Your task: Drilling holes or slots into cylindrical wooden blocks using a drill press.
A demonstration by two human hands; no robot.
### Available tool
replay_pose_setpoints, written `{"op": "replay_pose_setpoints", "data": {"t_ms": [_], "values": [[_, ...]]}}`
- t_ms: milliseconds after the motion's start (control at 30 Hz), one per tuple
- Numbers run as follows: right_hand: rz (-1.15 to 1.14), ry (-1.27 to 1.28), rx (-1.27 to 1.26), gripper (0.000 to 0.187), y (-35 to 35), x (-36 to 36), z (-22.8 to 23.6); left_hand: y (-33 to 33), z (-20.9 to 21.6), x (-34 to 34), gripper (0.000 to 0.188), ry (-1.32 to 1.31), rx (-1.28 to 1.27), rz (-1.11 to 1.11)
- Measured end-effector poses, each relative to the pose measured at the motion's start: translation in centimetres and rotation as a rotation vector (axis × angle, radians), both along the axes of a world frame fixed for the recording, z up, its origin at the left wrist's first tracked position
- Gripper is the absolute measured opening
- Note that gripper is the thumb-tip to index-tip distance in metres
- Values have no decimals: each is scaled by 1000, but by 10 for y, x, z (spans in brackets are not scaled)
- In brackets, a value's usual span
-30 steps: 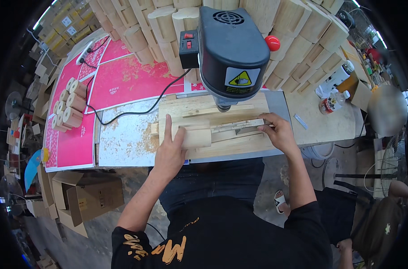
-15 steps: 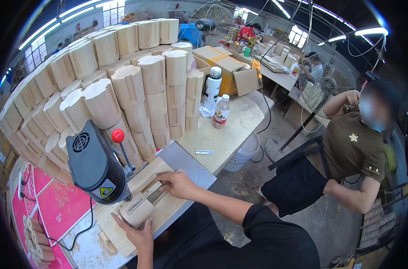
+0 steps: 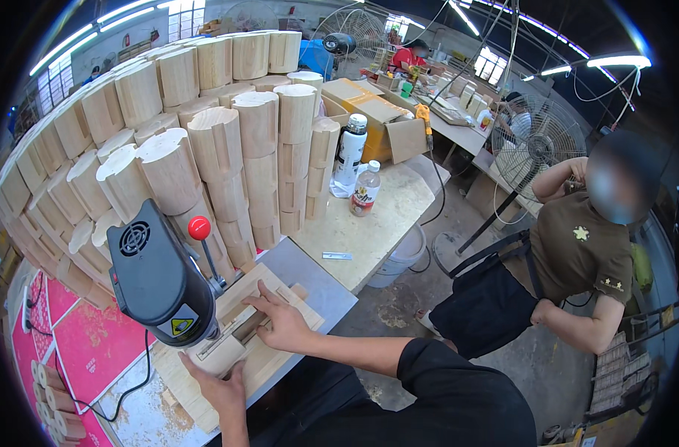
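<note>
A rounded pale wooden block (image 3: 219, 356) lies in the wooden jig (image 3: 298, 314) below a black drill press (image 3: 159, 272) with a red-knobbed lever (image 3: 199, 228). My left hand (image 3: 222, 389) grips the near end of the block, thumb on one side and fingers on the other. Over the slot of the jig, beside the block's far end, is my right hand (image 3: 280, 324). Its fingers are apart and touch the jig's wood, with nothing seen held. The head of the drill press hides part of the block.
Tall stacks of similar wooden blocks (image 3: 216, 141) rise behind the drill press. A thermos (image 3: 350, 156), a drink bottle (image 3: 365, 190) and a small metal strip (image 3: 337, 256) are on the table. A person (image 3: 578, 246) stands at the right near a fan (image 3: 539, 149).
My right hand has gone from a pinch at the slot to spread fingers, a little to the left. My left hand stays at the block, and the view has shifted slightly.
</note>
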State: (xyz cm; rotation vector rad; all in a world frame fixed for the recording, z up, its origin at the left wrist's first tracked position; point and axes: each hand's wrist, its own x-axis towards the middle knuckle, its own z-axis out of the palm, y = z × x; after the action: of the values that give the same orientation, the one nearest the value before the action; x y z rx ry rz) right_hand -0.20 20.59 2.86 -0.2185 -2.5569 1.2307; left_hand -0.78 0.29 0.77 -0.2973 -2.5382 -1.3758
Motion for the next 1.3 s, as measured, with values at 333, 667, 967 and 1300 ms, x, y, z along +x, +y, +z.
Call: {"op": "replay_pose_setpoints", "data": {"t_ms": [333,667,967,1300], "values": [[324,403,-289,37,38,-100,140,-19,-33,-11,110,22,-35,47],[512,727,243,27,25,-5,97,-7,-14,-7,116,-24,-21,29],[510,861,383,11,29,-18,69,-5,-9,-2,110,-82,72,-3],[390,612,-282,17,4,-52,134,21,-20,-6,113,42,7,-4]]}}
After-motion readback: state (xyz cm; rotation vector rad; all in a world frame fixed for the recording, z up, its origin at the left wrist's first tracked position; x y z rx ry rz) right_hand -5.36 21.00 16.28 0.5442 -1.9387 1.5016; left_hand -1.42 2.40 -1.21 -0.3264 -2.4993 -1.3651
